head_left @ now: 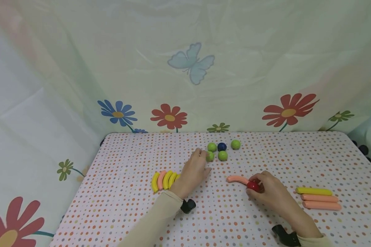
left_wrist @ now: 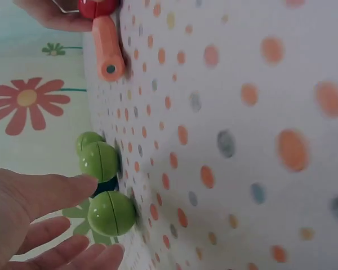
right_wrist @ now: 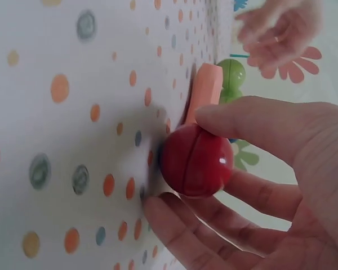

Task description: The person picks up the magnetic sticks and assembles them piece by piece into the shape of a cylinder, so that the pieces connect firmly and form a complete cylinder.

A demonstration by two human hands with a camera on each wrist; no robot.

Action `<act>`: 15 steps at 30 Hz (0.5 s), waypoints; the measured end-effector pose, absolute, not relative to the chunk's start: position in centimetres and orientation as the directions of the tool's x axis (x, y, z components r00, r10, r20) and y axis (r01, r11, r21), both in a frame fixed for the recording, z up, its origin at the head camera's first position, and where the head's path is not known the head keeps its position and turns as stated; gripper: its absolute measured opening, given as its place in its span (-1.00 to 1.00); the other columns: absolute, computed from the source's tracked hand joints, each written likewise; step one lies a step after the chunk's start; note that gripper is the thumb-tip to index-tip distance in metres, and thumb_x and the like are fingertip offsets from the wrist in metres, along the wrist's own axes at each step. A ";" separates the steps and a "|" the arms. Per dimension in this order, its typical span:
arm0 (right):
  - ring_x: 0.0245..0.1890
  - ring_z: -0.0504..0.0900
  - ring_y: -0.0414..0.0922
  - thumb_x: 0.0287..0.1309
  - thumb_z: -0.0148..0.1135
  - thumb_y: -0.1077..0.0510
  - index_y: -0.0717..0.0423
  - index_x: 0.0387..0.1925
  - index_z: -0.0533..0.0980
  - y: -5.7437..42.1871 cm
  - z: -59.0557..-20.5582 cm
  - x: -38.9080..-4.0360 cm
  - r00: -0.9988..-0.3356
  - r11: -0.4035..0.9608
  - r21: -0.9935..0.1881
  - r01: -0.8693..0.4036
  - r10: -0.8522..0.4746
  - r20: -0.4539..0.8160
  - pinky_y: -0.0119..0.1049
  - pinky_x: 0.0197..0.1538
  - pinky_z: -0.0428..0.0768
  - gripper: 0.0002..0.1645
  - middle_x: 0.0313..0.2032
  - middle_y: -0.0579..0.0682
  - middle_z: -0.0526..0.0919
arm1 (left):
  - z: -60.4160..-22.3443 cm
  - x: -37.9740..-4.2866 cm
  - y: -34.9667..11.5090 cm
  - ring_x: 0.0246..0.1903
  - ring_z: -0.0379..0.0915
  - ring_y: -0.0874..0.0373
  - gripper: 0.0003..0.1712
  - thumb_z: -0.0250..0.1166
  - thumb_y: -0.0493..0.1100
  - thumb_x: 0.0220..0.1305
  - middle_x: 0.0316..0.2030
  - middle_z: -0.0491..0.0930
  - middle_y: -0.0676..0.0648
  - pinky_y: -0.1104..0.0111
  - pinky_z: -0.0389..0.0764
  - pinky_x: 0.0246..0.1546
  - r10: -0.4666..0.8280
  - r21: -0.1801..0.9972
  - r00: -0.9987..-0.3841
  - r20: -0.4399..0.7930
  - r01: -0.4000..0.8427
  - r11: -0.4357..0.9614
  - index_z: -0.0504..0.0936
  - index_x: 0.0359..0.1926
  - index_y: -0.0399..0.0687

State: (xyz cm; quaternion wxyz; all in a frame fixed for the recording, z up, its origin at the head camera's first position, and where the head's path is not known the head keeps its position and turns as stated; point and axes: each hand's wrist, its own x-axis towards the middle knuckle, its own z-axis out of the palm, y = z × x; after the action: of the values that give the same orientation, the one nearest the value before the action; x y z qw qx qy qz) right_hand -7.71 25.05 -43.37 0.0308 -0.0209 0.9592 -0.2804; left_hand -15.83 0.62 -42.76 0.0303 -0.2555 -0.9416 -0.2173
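Note:
My right hand (head_left: pixel 270 192) holds a shiny red ball (right_wrist: pixel 196 161) between thumb and fingers, low over the table. Right by the ball lies a curved pink piece (head_left: pixel 237 179); whether they touch is hard to tell. With fingers loosely extended, my left hand (head_left: pixel 194 173) is at the left edge of a group of green balls. The nearest green ball (left_wrist: pixel 111 214) is beyond its thumb in the left wrist view, and contact cannot be made out. A dark blue ball (head_left: pixel 222 146) sits among the green ones, partly hidden behind the left thumb in that view.
Beside the left wrist, yellow and pink curved pieces (head_left: pixel 162 180) stand in a row, partly covered by the hand. Straight yellow (head_left: pixel 314 191) and pink sticks (head_left: pixel 321 205) lie to the right. The dotted tabletop (head_left: pixel 111 206) ends at a flowered curtain (head_left: pixel 235 85).

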 end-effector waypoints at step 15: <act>-0.31 0.55 -0.04 0.02 0.59 0.30 0.40 -0.05 0.61 24.1 -43.6 -8.1 -1.000 0.859 -0.512 -0.009 -0.023 -0.020 -0.13 -0.29 0.62 -0.54 -0.27 0.10 0.56 | -43.6 -18.3 3.3 -0.17 0.57 0.06 -0.61 0.42 -0.23 0.37 -0.07 0.55 -0.19 0.30 0.70 -0.26 0.451 0.332 -0.890 0.068 0.447 0.831 0.61 0.15 -0.28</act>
State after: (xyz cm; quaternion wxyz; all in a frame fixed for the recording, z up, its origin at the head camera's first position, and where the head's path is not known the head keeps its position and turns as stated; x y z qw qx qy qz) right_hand -8.11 24.13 -43.58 0.0128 -0.0084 0.9640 -0.2654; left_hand -18.34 3.26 -43.61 -0.0064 -0.2347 -0.9567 -0.1720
